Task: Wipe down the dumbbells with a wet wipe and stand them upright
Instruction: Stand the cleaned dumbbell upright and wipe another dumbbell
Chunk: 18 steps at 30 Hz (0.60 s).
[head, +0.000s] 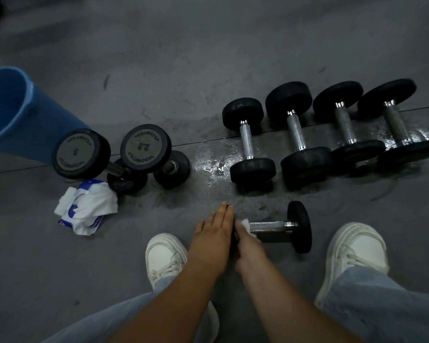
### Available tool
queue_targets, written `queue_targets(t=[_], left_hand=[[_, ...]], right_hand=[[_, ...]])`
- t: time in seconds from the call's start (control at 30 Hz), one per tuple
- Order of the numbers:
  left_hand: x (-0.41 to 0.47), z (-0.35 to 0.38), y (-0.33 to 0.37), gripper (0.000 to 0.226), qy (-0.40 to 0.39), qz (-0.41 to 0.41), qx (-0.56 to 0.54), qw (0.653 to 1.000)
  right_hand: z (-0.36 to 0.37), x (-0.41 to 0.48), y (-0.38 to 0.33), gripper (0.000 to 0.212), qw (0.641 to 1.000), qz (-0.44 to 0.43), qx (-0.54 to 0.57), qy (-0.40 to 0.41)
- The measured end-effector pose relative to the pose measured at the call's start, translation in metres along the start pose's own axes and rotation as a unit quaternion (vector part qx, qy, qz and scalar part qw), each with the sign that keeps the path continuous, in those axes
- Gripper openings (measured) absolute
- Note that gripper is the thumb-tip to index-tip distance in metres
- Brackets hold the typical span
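Nearest the camera are two legs in pale blue jeans [382, 300], with two white lace-up shoes [165, 256] planted on the dark grey rubber floor [208, 58]. Between the shoes lies the small black dumbbell with a steel handle [270, 227], on its side.

The left hand [214, 229] rests flat on this dumbbell's left head, fingers straight and together, covering most of it. The right hand [245, 237], blurred, holds a small white wet wipe [245, 222] against the left end of the steel handle. How tightly its fingers curl cannot be told.

Left of this dumbbell and a little beyond lies a crumpled white and blue pack of wipes [84, 209]. Beyond the pack, two black round-headed dumbbells [145, 144] stand on end side by side, grey end caps facing up.

Beyond the lying dumbbell and to its right, four more black dumbbells [297, 134] lie in a row, handles parallel and running away from the camera. A shiny wet patch [211, 164] on the floor sits between this row and the upright pair. Farthest left stands a blue plastic bin [13, 107], just behind the upright pair.
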<state>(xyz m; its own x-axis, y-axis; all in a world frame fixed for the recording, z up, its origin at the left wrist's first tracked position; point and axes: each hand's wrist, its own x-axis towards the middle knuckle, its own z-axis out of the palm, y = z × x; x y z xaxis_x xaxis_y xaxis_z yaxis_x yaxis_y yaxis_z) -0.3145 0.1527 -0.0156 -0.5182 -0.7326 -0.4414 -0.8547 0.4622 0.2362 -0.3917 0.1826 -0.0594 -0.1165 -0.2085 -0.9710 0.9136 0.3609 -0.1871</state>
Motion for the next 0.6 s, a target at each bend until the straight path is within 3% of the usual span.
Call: queue_targets(t=[0.1,0.23,0.37,0.53,0.6], left_hand=[[-0.001,0.002,0.000,0.075,0.005,-0.001,-0.002,1.000],[0.000,0.001,-0.001,0.081,0.002,0.003,0.009,1.000],[0.002,-0.002,-0.001,0.079,-0.001,0.004,0.011,1.000],[0.004,-0.008,-0.001,0.096,-0.022,0.009,0.030,0.999],[0.004,-0.008,-0.003,0.101,-0.031,0.009,0.029,0.999]], right_hand=[[0.010,0.006,-0.008,0.008,0.999,0.033,0.038,-0.020],[-0.007,-0.003,0.007,0.014,0.999,-0.044,0.016,0.017],[0.002,0.029,-0.001,0.056,0.998,0.022,0.045,-0.033],[-0.020,-0.020,0.017,0.008,0.998,-0.049,0.025,0.018],[-0.025,-0.024,0.012,0.011,0.999,-0.042,0.012,0.022]])
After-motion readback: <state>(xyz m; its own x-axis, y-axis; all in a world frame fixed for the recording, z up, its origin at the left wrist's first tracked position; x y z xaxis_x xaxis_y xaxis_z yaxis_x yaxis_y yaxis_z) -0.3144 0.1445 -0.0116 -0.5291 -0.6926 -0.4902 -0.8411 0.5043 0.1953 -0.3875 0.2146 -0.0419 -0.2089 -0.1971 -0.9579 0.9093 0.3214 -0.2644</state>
